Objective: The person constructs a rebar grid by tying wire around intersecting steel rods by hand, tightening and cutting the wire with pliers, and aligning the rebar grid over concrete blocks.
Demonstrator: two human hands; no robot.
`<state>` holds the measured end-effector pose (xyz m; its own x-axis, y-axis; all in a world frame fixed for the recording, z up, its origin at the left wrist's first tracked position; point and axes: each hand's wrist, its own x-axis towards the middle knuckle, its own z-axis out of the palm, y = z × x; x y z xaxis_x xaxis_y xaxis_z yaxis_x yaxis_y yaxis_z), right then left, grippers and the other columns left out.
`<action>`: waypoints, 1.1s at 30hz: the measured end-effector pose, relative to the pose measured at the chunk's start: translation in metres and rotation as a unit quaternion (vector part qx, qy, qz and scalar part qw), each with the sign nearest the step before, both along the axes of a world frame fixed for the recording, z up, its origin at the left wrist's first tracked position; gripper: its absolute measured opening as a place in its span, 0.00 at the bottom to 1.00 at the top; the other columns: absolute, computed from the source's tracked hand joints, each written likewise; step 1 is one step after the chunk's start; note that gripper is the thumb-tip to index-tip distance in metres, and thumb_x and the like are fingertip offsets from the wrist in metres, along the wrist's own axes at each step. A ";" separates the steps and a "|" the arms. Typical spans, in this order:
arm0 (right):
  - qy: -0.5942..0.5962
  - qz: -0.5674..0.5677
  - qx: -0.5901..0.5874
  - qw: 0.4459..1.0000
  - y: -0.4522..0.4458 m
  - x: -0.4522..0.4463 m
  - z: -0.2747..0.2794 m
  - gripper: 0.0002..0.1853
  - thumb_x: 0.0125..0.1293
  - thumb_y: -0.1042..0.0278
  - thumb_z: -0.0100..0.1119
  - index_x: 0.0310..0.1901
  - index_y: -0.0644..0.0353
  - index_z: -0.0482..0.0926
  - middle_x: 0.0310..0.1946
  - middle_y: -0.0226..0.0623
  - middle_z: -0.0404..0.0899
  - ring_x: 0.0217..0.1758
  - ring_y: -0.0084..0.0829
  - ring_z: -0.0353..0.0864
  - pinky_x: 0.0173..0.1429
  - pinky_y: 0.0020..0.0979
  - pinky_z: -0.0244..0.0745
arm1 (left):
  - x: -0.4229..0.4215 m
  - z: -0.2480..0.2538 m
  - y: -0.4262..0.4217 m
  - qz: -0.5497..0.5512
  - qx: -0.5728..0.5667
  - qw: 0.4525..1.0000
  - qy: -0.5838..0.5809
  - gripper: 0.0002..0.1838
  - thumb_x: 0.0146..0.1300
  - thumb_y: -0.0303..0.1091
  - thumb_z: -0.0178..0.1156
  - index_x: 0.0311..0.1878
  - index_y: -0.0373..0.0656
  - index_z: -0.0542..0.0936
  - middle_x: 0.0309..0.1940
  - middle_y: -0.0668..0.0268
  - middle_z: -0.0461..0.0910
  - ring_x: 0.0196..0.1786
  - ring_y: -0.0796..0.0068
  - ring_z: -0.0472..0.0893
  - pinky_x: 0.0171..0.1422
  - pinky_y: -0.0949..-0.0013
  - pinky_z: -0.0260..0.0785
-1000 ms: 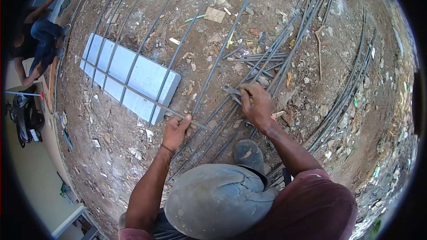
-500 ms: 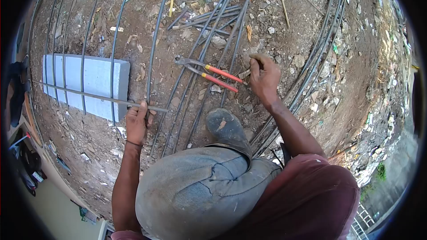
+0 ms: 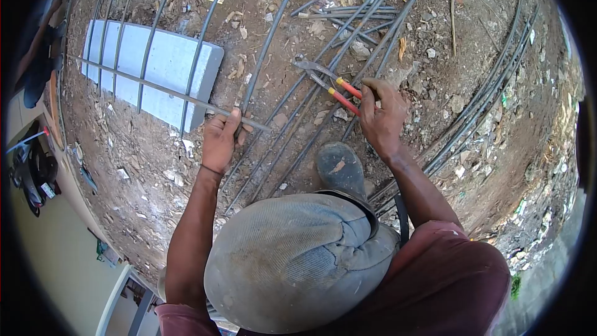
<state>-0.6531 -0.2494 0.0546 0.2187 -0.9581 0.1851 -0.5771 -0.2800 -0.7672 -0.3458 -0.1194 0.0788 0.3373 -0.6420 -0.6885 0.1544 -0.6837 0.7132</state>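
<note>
My left hand (image 3: 219, 143) is closed with thumb and fingers on a thin steel bar (image 3: 177, 92), near its right end and where a long rebar (image 3: 267, 43) crosses it. The thin bar runs left across several other long bars over a pale rectangular block (image 3: 171, 56). My right hand (image 3: 385, 118) has its thumb and fingers closed at the ends of the red handles of a pair of end-cutting pincers (image 3: 329, 81). The pincers lie over several loose bars, jaws pointing left; the handle ends are hidden by my fingers.
Short rebar pieces (image 3: 348, 12) lie in a pile under long bars at the top. A bundle of curved bars (image 3: 497, 96) runs along the right. My boot (image 3: 340, 165) stands on rubble-strewn soil. A black item (image 3: 37, 171) sits on the pale floor at left.
My right hand has moved left onto the pincers' handles. My left hand stays on the thin bar. The camera view has shifted and turned slightly.
</note>
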 end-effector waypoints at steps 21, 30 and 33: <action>-0.051 0.170 0.200 0.963 0.105 0.059 -0.032 0.10 0.69 0.71 0.65 0.50 0.63 0.83 0.33 0.45 0.85 0.35 0.41 0.87 0.42 0.37 0.80 | 0.032 0.002 0.006 -0.039 -0.011 0.994 0.101 0.24 0.73 0.50 0.66 0.45 0.32 0.84 0.37 0.57 0.89 0.36 0.74 0.88 0.38 0.71 0.81; -0.041 0.282 0.090 0.954 0.083 0.128 0.000 0.09 0.75 0.70 0.62 0.49 0.67 0.82 0.35 0.44 0.86 0.35 0.32 0.85 0.43 0.34 0.79 | 0.024 -0.001 0.008 -0.037 -0.042 0.998 0.040 0.25 0.74 0.52 0.64 0.41 0.33 0.86 0.33 0.58 0.89 0.32 0.74 0.88 0.36 0.71 0.81; -0.064 0.249 0.154 0.954 0.096 0.132 -0.002 0.09 0.75 0.70 0.61 0.46 0.68 0.82 0.32 0.41 0.85 0.32 0.28 0.84 0.40 0.32 0.79 | 0.015 -0.006 0.012 -0.038 -0.052 0.997 -0.038 0.26 0.74 0.53 0.62 0.36 0.34 0.86 0.28 0.61 0.89 0.28 0.75 0.87 0.37 0.67 0.79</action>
<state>-0.5211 -0.1536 0.0530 0.6548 -0.7551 -0.0331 -0.3280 -0.2445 -0.9125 -0.3312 -0.1077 0.0731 0.3337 -0.7340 -0.5915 0.0482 -0.6134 0.7883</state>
